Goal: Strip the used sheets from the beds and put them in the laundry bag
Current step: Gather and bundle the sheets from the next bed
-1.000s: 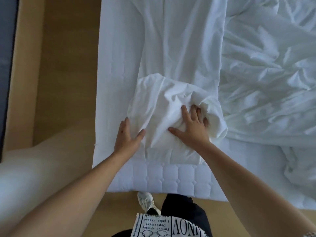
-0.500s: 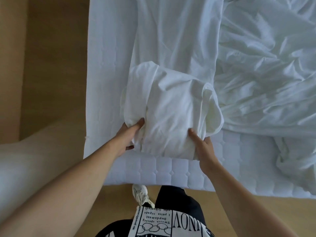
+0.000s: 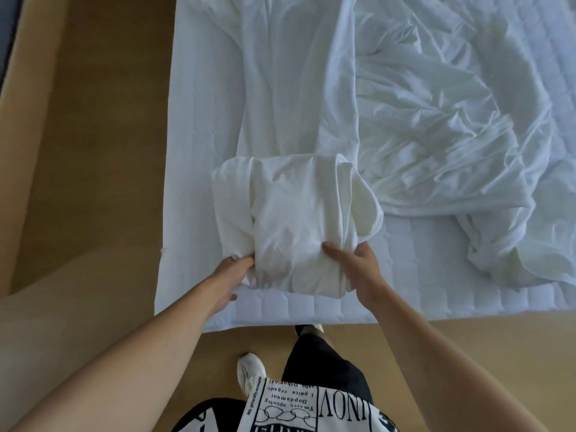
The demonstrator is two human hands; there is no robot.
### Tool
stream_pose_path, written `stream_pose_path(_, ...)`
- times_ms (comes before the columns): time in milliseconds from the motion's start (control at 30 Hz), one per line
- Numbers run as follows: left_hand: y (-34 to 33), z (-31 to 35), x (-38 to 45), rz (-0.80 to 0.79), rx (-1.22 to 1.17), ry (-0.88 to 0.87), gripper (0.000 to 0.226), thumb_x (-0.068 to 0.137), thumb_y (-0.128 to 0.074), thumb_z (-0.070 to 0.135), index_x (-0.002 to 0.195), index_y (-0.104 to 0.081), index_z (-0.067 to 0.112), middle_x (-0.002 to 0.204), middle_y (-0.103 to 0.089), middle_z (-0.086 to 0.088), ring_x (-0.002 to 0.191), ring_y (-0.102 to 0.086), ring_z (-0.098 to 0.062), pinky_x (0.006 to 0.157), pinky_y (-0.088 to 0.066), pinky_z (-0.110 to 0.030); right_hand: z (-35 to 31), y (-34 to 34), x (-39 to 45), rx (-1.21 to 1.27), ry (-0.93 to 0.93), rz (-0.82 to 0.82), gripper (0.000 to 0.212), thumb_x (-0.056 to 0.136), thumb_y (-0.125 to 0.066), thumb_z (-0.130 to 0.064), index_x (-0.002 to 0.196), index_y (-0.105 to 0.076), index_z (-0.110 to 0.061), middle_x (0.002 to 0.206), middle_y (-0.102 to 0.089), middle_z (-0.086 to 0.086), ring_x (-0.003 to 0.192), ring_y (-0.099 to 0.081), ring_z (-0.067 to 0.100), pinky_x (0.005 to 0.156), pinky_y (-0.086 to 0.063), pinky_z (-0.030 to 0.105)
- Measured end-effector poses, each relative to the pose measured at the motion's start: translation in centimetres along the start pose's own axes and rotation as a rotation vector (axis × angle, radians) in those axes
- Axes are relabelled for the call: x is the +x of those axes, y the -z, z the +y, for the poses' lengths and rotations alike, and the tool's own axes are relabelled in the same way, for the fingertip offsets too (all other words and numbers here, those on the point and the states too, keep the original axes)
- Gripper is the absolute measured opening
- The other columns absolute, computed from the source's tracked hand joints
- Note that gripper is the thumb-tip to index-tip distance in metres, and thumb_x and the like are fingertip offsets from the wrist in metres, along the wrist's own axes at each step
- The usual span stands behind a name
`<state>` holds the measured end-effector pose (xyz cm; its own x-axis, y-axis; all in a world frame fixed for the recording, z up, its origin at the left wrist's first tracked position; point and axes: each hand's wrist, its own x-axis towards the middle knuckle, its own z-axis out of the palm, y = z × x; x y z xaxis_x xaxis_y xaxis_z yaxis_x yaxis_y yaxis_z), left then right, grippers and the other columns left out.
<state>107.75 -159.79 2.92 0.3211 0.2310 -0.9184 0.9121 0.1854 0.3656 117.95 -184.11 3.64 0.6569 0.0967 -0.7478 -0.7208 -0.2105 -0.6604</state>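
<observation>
Both hands, left hand (image 3: 232, 272) and right hand (image 3: 358, 263), have shifted from pressing to fingers pinching the rolled sheet (image 3: 296, 219) at its near edge, apparently ready to lift.

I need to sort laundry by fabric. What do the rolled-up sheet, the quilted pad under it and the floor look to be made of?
Rolled sheet: thin woven cloth, probably cotton or a blend; matte white, with soft creases. Quilted pad: padded textile, its stitching forming puffy squares. Floor: smooth wood or wood-look laminate, tan with faint grain. Both hands, left hand and right hand, grip the roll.
</observation>
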Motion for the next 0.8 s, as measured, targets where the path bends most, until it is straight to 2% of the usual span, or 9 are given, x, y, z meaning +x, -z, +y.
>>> stream_pose_path(100, 0.7, -4.4, -1.7, -0.053, 0.004, 0.032, 0.041, 0.092, -0.068, 0.049, 0.124, -0.057, 0.026, 0.117, -0.067, 0.007, 0.117, -0.057, -0.019, 0.103, -0.047, -0.043, 3.5, -0.1, -3.7, -0.033, -0.047, 0.029, 0.063, 0.070, -0.093, -0.039, 0.123, -0.066, -0.018, 0.109, -0.078, 0.001, 0.095, -0.076, 0.020, 0.076, -0.061, 0.036)
stream_pose_path(200, 1.9, -8.6, -3.5, -0.108, 0.091, 0.010, 0.041, 0.092, -0.071, 0.039, 0.126, -0.065, 0.016, 0.103, -0.077, -0.002, 0.095, -0.072, -0.021, 0.076, -0.055, -0.031, 7.7, 0.0, -7.4, -0.042, -0.160, 0.033, 0.057, 0.076, -0.090, -0.041, 0.122, -0.066, -0.016, 0.110, -0.078, 0.004, 0.097, -0.076, 0.025, 0.083, -0.062, 0.044)
stream_pose_path(233, 2.4, -9.7, -4.1, -0.137, 0.133, -0.008, 0.040, 0.093, -0.071, 0.037, 0.126, -0.067, 0.014, 0.100, -0.078, -0.002, 0.091, -0.073, -0.019, 0.074, -0.056, -0.030, 9.0, 0.0, -8.7, -0.038, -0.190, 0.029, 0.055, 0.079, -0.089, -0.039, 0.123, -0.066, -0.014, 0.109, -0.078, 0.005, 0.096, -0.076, 0.027, 0.082, -0.063, 0.044)
stream_pose_path(333, 4.2, -11.5, -6.6, -0.251, 0.211, 0.000, 0.041, 0.091, -0.076, 0.032, 0.127, -0.069, 0.013, 0.108, -0.079, -0.001, 0.103, -0.075, -0.020, 0.099, -0.057, -0.042, 11.2, -0.2, -12.4, -0.008, -0.269, 0.016, 0.048, 0.084, -0.085, -0.028, 0.123, -0.067, -0.006, 0.106, -0.079, 0.011, 0.094, -0.077, 0.031, 0.078, -0.063, 0.046)
stream_pose_path(433, 5.6, -9.9, -10.2, -0.366, 0.331, 0.025, 0.034, 0.090, -0.078, 0.033, 0.118, -0.069, 0.015, 0.105, -0.079, -0.005, 0.097, -0.076, -0.023, 0.087, -0.061, -0.042, 10.2, -0.5, -15.4, -0.024, -0.346, 0.003, 0.039, 0.089, -0.080, -0.019, 0.122, -0.067, -0.002, 0.102, -0.079, 0.015, 0.091, -0.077, 0.035, 0.075, -0.063, 0.047)
stream_pose_path(500, 6.5, -7.6, -12.6, -0.398, 0.435, 0.040, 0.041, 0.088, -0.079, 0.041, 0.120, -0.066, 0.019, 0.115, -0.075, -0.007, 0.104, -0.072, -0.027, 0.087, -0.062, -0.050, 8.1, -0.5, -17.2, -0.053, -0.371, -0.025, 0.033, 0.091, -0.077, -0.019, 0.118, -0.068, -0.001, 0.097, -0.079, 0.015, 0.088, -0.077, 0.034, 0.070, -0.060, 0.041)
stream_pose_path(600, 7.6, -3.7, -14.9, -0.356, 0.454, 0.010, 0.065, 0.076, -0.086, 0.053, 0.128, -0.060, 0.023, 0.130, -0.063, -0.006, 0.118, -0.062, -0.031, 0.080, -0.062, -0.054, 4.6, -0.1, -18.6, -0.011, -0.370, -0.002, 0.023, 0.091, -0.074, -0.019, 0.109, -0.067, -0.005, 0.099, -0.076, 0.016, 0.087, -0.072, 0.034, 0.065, -0.055, 0.038)
stream_pose_path(700, 7.7, 0.0, -16.0, -0.225, 0.379, -0.109, 0.052, 0.083, -0.079, 0.055, 0.121, -0.061, 0.025, 0.127, -0.062, -0.004, 0.113, -0.063, -0.027, 0.082, -0.063, -0.052, 1.3, 0.0, -17.4, 0.115, -0.348, 0.070, 0.025, 0.090, -0.068, -0.020, 0.111, -0.071, -0.006, 0.102, -0.076, 0.013, 0.094, -0.071, 0.034, 0.081, -0.059, 0.045)
stream_pose_path(800, 7.1, 3.3, -15.2, -0.014, 0.259, -0.297, 0.057, 0.092, -0.072, 0.049, 0.137, -0.056, 0.017, 0.130, -0.061, -0.002, 0.110, -0.062, -0.021, 0.098, -0.057, -0.045, -2.1, 0.0, -16.1, 0.303, -0.246, 0.027, 0.020, 0.093, -0.064, -0.021, 0.103, -0.068, -0.005, 0.077, -0.069, 0.011, 0.068, -0.067, 0.025, 0.063, -0.057, 0.032)
